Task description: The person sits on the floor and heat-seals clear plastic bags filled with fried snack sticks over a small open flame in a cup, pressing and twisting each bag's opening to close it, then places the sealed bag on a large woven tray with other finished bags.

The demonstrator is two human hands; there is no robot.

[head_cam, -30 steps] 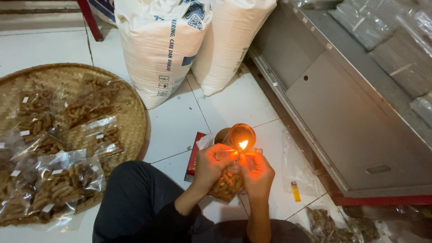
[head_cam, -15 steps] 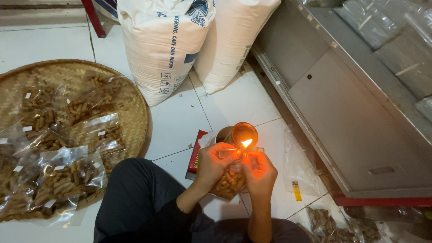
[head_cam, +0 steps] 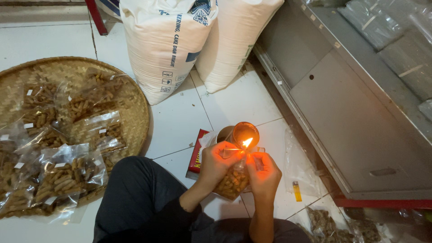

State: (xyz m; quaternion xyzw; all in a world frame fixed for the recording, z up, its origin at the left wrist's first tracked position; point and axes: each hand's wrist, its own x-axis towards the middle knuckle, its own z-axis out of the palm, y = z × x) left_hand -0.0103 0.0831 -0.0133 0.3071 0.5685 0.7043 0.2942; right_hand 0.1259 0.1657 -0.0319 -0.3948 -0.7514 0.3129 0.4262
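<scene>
My left hand (head_cam: 216,163) and right hand (head_cam: 265,173) each pinch the top of a clear snack bag (head_cam: 231,182) at the flame of the small lamp (head_cam: 245,135) on the floor. Sealed bags (head_cam: 58,173) already fill the woven tray (head_cam: 139,108); this one, I judge, is mid-seal.

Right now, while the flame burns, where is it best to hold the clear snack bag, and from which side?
Probably by its top edge, pinched from both sides, as the left hand and right hand do. The bag of snacks hangs below with its weight low, and the flame sits just above its mouth, so fingers should stay beside it, not over it.
</scene>
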